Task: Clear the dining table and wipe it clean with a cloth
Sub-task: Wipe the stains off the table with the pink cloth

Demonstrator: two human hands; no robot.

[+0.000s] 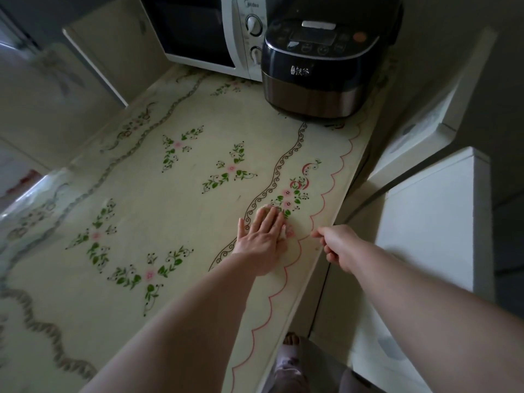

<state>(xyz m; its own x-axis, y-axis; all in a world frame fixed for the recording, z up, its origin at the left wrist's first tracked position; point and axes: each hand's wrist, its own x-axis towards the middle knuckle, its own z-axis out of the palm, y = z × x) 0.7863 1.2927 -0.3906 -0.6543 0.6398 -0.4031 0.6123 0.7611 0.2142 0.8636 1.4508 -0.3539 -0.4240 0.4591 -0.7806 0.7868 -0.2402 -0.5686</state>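
Head view: a person's left grip [265,236] lies flat, fingers straight and together, pressing a small pale cloth [287,233] onto the flower-patterned counter [170,208] close to its scalloped right edge. Most of the cloth is hidden under the palm, with only bits showing past the fingertips and beside the little finger. The right grip [337,245] is at the counter's edge just beside the left, its fingers curled. Whether it has hold of the edge cannot be told. At the far end of the counter stand a white microwave [198,32] and, touching or just beside it, a dark rice cooker [314,69] with its lid down. A white cabinet [431,217] stands to the right of the counter, and a slippered foot [290,340] shows on the floor below the edge.
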